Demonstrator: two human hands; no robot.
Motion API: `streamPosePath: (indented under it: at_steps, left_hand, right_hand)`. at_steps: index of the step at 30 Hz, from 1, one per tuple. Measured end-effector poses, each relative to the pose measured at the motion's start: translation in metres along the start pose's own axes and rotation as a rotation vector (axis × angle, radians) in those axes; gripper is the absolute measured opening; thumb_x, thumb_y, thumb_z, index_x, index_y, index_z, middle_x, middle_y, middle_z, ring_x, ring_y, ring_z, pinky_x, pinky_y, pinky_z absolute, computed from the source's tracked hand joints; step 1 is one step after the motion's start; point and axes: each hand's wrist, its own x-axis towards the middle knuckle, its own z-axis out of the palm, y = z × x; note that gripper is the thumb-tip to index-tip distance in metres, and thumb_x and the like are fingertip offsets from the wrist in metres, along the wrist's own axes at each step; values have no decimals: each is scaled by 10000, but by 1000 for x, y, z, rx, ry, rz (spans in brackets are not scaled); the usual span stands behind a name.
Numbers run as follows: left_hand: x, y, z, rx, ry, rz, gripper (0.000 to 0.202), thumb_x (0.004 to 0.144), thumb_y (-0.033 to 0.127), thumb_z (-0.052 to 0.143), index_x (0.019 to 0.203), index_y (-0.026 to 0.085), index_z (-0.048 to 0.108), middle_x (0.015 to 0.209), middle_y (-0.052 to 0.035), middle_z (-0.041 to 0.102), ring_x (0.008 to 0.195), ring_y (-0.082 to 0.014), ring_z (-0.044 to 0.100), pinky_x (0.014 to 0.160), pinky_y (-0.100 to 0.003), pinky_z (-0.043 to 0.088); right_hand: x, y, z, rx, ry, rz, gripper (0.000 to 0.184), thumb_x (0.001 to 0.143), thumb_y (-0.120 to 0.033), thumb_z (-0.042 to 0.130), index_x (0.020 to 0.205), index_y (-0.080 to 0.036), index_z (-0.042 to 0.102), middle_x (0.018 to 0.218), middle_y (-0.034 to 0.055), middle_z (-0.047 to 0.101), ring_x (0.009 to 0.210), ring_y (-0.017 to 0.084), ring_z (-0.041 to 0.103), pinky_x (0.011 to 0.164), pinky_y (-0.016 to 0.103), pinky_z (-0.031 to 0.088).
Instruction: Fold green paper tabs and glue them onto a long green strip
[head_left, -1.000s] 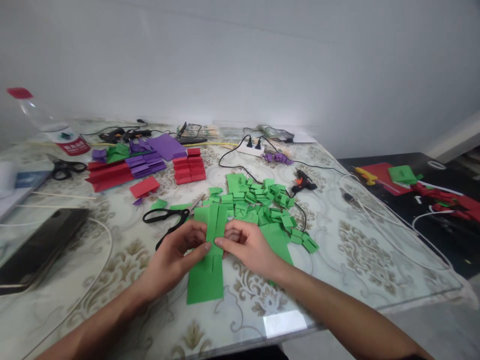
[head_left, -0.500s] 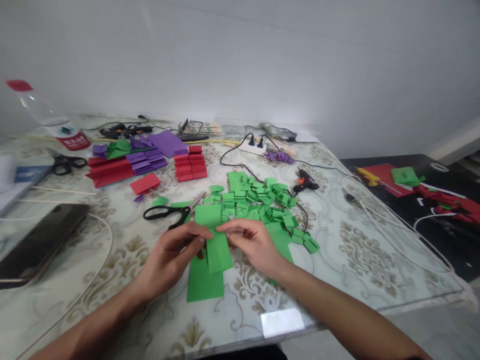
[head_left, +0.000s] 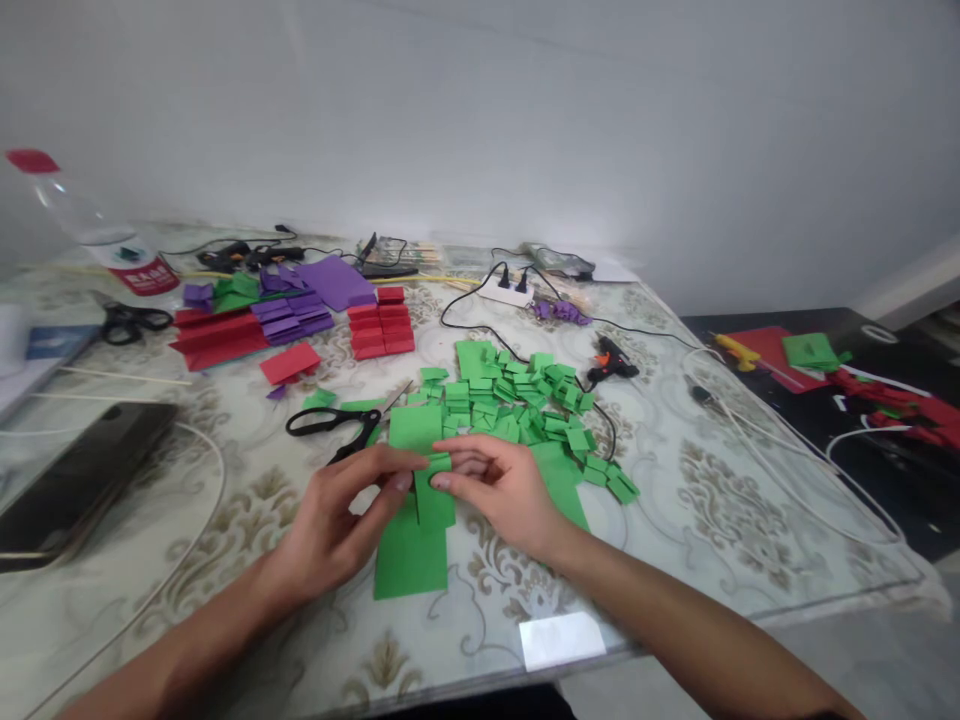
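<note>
Both my hands pinch a narrow green paper strip [head_left: 436, 505] by its upper end. My left hand [head_left: 346, 518] grips its left edge between thumb and index finger. From the other side, my right hand [head_left: 504, 490] has its thumb on the front of the strip, whose top edge looks folded over. Below the strip lies a longer green paper sheet [head_left: 411, 572] on the table. Just beyond my hands spreads a pile of small folded green paper pieces [head_left: 517, 395]. Black-handled scissors [head_left: 341, 420] lie open to the left of the sheet.
Folded red papers [head_left: 381, 325] and purple papers [head_left: 292, 318] sit farther back. A glue gun [head_left: 611, 360] and a power strip [head_left: 506, 291] with black cords are beyond the pile. A phone [head_left: 82, 480], more scissors [head_left: 129, 320] and a bottle [head_left: 124, 255] stand or lie left.
The strip's top edge has been bent over, and its lower end sits higher. My right thumb has moved up onto the front of the strip.
</note>
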Motion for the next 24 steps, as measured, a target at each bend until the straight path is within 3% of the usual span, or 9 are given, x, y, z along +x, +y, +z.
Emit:
streamPosePath:
  at_steps: [5,9,20,24]
  left_hand:
    - [1,0,7,-20,110,-138,220,919,230,714,1136,230,687,989,-25,780,821,-154,749,744,-228,609]
    - [4,1,9,5,157,-135,107,897,238,742,1003,224,753,895,-3,801,764,-138,751,715,-202,603]
    - [3,4,8,18,179,-147,78,883,219,751,959,227,767,869,12,802,752,-121,742,724,-181,591]
    - [4,3,10,-72,160,-235,112,883,251,744,992,229,757,878,7,796,751,-131,740,702,-196,592]
  right_hand:
    - [-3,3,0,-32,22,-50,272,743,-274,870,995,-205,794,783,8,756,707,138,708,701,262,572]
    - [-4,4,1,-89,42,-119,221,761,-267,861,965,-212,796,750,3,764,685,141,719,679,258,587]
    - [-6,-4,1,-176,63,-148,155,800,-263,832,939,-204,798,793,23,800,726,157,761,711,263,629]
    - [-6,-1,1,-174,71,-168,115,805,-233,826,914,-209,801,798,17,808,721,156,767,716,259,637]
